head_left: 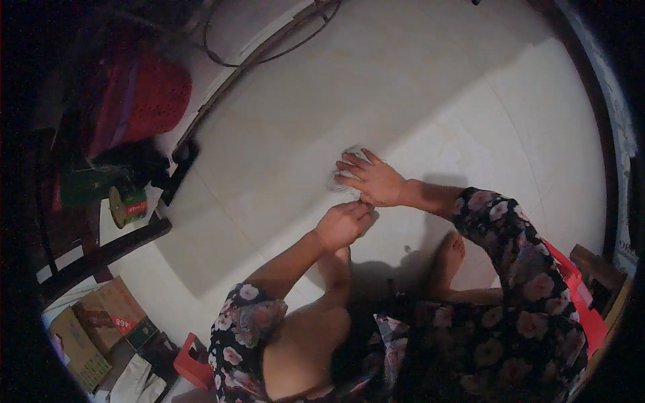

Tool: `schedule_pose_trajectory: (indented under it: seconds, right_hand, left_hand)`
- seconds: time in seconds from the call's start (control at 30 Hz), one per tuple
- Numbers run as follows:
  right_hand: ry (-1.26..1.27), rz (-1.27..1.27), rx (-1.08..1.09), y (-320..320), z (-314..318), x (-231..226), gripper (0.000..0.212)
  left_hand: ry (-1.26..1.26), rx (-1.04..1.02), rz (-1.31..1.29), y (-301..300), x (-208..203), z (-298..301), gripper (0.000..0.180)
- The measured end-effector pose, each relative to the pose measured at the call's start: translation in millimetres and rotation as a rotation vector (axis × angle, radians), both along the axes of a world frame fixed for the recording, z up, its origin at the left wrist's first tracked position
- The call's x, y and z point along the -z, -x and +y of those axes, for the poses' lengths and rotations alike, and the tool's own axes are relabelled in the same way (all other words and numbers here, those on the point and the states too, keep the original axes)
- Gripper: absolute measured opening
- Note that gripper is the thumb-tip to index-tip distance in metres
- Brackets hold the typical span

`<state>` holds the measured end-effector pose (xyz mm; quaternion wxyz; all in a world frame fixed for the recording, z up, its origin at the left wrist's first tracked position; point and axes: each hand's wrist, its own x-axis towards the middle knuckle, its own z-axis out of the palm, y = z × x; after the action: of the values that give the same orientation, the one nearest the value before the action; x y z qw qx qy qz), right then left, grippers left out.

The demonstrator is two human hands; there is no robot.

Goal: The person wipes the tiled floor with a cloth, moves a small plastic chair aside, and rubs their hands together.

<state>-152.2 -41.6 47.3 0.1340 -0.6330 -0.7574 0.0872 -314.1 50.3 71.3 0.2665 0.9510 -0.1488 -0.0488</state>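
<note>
The pale tiled floor (416, 87) fills most of the view, with grout lines curving across it. The person squats on it in a dark floral garment (517, 295), bare knees and one bare foot (449, 258) visible near the lower centre. At the upper left stands a red perforated basket (151, 97), with a thin cable loop (269, 50) lying on the floor beyond it. Cardboard boxes (101, 322) are stacked at the lower left, and a small round tin (126, 203) lies on its side near the left edge. The right hand (371, 180) lies flat, fingers spread, pressing a small white cloth (347, 172) onto the floor ahead of the knees. The left hand (344, 222) is curled closed just below the right hand, touching it at the cloth's near edge; whether it pinches the cloth cannot be determined.
</note>
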Motion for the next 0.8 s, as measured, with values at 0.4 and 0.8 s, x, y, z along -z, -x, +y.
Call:
schedule_pose_trajectory:
  seconds: [0.4,0.8]
  right_hand:
    - [0.195,0.577,0.358,-55.9,-29.3,-13.9,0.040]
    - [0.104,0.015,0.288,-63.4,-87.3,7.6,0.053]
  left_hand:
    - [-0.152,-0.310,-0.194,-54.6,20.9,8.0,0.047]
    - [-0.208,-0.544,-0.013,-15.5,63.0,33.5,0.057]
